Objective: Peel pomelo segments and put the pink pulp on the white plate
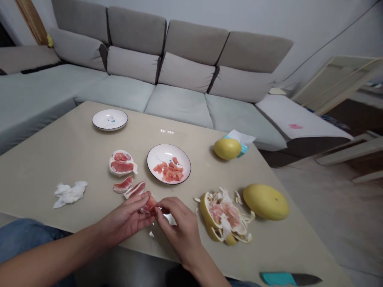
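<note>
Between my two hands is a pink pomelo segment (pixel 149 202). My left hand (pixel 131 215) cradles it, palm up, with the thumb on top. The thumb and forefinger of my right hand (pixel 178 225) pinch the segment's right end; whether they grip flesh or membrane is too small to tell. Just beyond lie loose pomelo segments (pixel 123 185) and a partly peeled pomelo piece (pixel 121 162) with white pith. A white dark-rimmed plate (pixel 154 159) holds bits of pink flesh (pixel 172 172). To the right, peel and membrane scraps fill a cut yellow rind (pixel 206 211).
A second plate (pixel 109 119) stands at the far left, above a crumpled tissue (pixel 70 194). Two whole yellow pomelos (pixel 266 201) sit on the right, one beside a tissue pack (pixel 243 147). A teal-handled knife (pixel 290 278) lies at the near right table edge. A grey sofa (pixel 179 103) stands behind.
</note>
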Tool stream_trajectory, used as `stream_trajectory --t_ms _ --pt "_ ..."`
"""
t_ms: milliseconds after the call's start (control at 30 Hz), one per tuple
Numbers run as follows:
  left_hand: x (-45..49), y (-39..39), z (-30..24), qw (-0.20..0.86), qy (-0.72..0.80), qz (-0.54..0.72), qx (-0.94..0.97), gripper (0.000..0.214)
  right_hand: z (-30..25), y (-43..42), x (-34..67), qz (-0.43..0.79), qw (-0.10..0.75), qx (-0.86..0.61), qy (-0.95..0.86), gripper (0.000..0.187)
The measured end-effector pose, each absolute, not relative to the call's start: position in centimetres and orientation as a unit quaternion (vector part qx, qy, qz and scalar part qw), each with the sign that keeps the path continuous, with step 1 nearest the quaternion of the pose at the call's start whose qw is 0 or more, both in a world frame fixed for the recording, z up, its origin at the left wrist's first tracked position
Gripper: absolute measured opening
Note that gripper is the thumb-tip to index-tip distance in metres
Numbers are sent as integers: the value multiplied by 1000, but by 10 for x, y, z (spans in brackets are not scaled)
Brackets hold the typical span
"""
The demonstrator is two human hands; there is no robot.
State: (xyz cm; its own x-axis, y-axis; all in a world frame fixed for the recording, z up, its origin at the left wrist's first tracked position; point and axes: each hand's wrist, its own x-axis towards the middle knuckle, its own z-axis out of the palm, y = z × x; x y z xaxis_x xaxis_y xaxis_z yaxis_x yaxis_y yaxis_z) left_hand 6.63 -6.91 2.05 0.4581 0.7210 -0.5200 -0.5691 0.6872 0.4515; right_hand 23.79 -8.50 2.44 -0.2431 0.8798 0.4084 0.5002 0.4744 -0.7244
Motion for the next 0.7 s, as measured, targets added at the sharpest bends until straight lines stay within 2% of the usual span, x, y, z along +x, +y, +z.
stream_trajectory --t_ms 200,333,433,567,700 --pt "65 -66 21 837 386 370 117 34 27 -77 246 206 416 -480 -745 12" --pt "64 -61 19 810 403 406 131 36 17 -39 269 184 407 -536 -716 12" --pt "62 -58 17 810 393 408 152 28 4 -3 284 172 407 -561 -700 16" --pt "57 -54 17 810 383 395 205 18 -6 25 292 194 377 -543 -725 15" --pt "55 -52 17 765 423 391 288 21 0 20 289 211 378 -549 -715 15"
